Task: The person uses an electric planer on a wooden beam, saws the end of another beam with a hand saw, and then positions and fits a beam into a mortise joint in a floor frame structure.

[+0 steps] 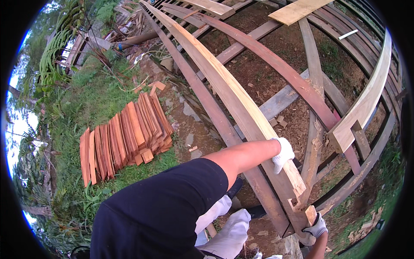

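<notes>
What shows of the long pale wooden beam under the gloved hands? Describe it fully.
The pale beam is a long plank of light bare wood, running from the top down to a notched lower end. It lies on darker frame timbers. The white-gloved left hand clasps its edge; the right hand touches the notched end.

Head camera looks steeply down (fisheye, close) over the timber frame [241, 103].

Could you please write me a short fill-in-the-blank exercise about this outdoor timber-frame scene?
1. Both hands wear white ____.
2. The left hand rests on a long pale ____.
3. The stack of reddish boards lies on the ____.
4. The right hand grips the joint at the beam's ____ end.

Missing words: gloves; beam; grass; near
</notes>
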### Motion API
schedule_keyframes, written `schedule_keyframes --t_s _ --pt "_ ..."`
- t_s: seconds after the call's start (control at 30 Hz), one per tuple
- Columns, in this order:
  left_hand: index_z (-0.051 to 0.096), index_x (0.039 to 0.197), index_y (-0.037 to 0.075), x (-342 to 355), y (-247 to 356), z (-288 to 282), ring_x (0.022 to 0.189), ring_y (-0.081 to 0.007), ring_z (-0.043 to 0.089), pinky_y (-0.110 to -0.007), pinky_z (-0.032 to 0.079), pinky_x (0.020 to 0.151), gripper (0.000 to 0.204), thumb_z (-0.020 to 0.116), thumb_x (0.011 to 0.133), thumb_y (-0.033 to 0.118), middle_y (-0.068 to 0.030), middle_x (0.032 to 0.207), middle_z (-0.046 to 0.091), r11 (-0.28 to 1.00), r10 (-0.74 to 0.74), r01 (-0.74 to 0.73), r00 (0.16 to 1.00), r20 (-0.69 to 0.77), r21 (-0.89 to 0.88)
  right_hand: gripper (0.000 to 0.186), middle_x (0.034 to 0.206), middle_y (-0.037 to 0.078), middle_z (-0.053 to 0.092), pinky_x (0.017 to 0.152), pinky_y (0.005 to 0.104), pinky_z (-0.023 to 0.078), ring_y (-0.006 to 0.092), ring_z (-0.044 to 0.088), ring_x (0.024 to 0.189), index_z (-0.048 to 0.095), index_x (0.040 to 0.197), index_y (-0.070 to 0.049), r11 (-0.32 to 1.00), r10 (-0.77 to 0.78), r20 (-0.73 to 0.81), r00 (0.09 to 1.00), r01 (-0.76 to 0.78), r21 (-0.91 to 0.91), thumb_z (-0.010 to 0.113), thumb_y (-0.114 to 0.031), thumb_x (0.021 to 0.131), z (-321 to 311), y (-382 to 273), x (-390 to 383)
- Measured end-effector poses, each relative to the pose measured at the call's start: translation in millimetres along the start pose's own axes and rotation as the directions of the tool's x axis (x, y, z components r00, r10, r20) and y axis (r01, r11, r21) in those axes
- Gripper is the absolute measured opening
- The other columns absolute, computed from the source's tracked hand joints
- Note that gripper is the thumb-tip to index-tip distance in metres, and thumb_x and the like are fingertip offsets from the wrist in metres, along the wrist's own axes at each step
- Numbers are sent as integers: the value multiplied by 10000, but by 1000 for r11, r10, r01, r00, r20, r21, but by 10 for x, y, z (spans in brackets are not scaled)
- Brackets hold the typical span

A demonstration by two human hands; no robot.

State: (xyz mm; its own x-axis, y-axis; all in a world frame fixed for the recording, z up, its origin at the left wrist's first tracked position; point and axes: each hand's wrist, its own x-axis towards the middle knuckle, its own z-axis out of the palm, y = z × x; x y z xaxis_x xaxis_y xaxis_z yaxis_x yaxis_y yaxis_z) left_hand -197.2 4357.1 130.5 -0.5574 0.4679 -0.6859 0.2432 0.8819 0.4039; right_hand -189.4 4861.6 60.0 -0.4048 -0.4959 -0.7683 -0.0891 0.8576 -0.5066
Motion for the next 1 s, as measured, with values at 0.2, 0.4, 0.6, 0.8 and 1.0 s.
schedule_keyframes --t_s 0.2,0.4,0.6,0.8,1.0 --pt "698 1212 100 47 -28 -100 1072 -340 689 -443 535 919 807 905 529 477 -146 1134 732 998 23 -20 998 51 -55 1168 1282 129 623 1044 383 492 265 595 1189 484 1366 -22 992 -95 23 995 93 90 1031 -315 377 -72 23 64" --pt "706 1198 113 32 -31 -101 1054 -328 695 -436 537 911 792 915 527 479 -128 1103 743 998 20 -20 1000 -6 -58 1174 1309 111 611 1065 372 474 253 584 1216 480 1384 -34 993 -63 41 997 59 97 1032 -312 386 -107 43 74" --pt "712 1230 77 58 -54 -169 996 -280 712 -409 562 864 826 941 526 444 -98 1083 758 986 -13 34 992 125 -162 1175 1297 96 615 1070 368 464 226 581 1206 482 1381 -33 971 -108 68 992 91 219 1038 -318 386 -112 46 152" --pt "716 1174 116 71 -51 -166 993 -295 710 -420 552 854 759 916 532 468 -98 1042 755 989 9 5 996 92 -151 1180 1281 103 617 1065 371 468 231 586 1192 483 1372 -33 977 -124 45 991 114 183 1040 -311 370 -107 207 177" --pt "720 1171 110 -47 -34 -26 1018 -333 705 -435 544 882 768 908 511 455 -140 1074 745 997 10 -11 1000 -14 -76 1076 1237 132 645 994 389 513 280 625 1153 495 1270 -48 990 -89 -18 996 90 110 1023 -323 374 10 83 65"
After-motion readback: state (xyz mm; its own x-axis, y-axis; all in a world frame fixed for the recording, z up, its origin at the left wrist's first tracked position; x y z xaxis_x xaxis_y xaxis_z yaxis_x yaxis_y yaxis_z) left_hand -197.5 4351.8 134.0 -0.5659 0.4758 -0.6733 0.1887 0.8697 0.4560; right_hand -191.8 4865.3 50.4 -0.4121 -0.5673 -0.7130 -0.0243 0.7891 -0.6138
